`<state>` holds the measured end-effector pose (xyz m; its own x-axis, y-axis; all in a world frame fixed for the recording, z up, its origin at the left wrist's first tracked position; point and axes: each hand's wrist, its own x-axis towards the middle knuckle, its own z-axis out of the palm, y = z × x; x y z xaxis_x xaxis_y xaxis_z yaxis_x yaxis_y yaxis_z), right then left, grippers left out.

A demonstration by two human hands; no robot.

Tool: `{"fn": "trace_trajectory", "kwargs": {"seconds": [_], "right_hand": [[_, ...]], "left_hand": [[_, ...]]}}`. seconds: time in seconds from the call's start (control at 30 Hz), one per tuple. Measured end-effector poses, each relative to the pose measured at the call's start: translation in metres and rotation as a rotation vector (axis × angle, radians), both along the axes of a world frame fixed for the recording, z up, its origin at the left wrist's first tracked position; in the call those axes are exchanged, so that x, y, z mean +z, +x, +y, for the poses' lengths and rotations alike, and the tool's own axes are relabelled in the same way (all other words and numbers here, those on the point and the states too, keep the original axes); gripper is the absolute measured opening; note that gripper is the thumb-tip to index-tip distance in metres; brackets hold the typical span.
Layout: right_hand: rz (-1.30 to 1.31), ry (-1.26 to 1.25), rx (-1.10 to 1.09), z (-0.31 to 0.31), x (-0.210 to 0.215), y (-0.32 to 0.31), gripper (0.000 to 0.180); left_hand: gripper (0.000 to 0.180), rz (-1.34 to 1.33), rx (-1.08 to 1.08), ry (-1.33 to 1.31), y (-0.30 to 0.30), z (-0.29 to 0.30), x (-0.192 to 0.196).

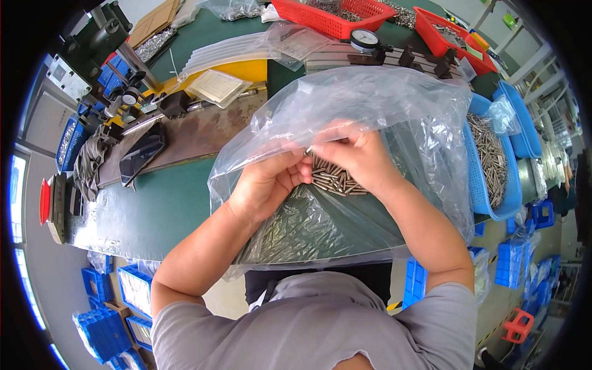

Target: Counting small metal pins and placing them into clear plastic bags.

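Note:
A large clear plastic bag (370, 98) lies open on the green table (160, 209), with many small metal pins (333, 179) piled inside it. Both my hands are inside the bag's mouth, above the pile. My left hand (265, 185) and my right hand (361, 157) meet at the fingertips and pinch a single metal pin (308, 150) between them. More pins show through the bag's lower folds near my left wrist.
A blue basket (493, 160) of metal pins stands at the right. Red baskets (336, 15) sit at the back, with a dial gauge (365, 40) on a fixture. A dark phone (142, 154), a gauge stand (132, 102) and blue crates (105, 327) on the floor are at the left.

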<state>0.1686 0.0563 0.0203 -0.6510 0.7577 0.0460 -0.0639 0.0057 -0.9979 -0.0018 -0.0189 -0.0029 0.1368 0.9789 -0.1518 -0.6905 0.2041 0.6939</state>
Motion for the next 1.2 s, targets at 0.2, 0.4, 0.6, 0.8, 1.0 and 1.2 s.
{"fn": "trace_trajectory", "kwargs": {"seconds": [0.2,0.4,0.6,0.8,1.0,1.2], "right_hand": [[0.494,-0.529,-0.134,0.027,-0.005,0.013,0.023],[-0.514,0.594,-0.261,0.026,-0.016,-0.003,0.014],[-0.751,0.998,-0.183,0.022,-0.014,-0.010,0.011],[-0.602,1.123,-0.215,0.021,-0.019,-0.005,0.011],[0.094,-0.317,0.068,0.017,0.000,0.010,0.015],[0.130,-0.364,0.101,0.005,0.001,0.001,0.017]], "left_hand": [[0.012,-0.045,0.090,-0.045,-0.001,0.002,-0.001],[0.012,-0.044,0.106,-0.059,-0.002,0.000,-0.003],[0.011,-0.019,0.078,-0.035,0.001,0.003,0.001],[0.011,-0.023,0.083,-0.039,-0.002,0.003,-0.001],[0.011,0.001,0.057,-0.040,0.000,0.001,0.002],[0.012,-0.008,0.034,-0.034,0.000,0.002,0.000]]}}
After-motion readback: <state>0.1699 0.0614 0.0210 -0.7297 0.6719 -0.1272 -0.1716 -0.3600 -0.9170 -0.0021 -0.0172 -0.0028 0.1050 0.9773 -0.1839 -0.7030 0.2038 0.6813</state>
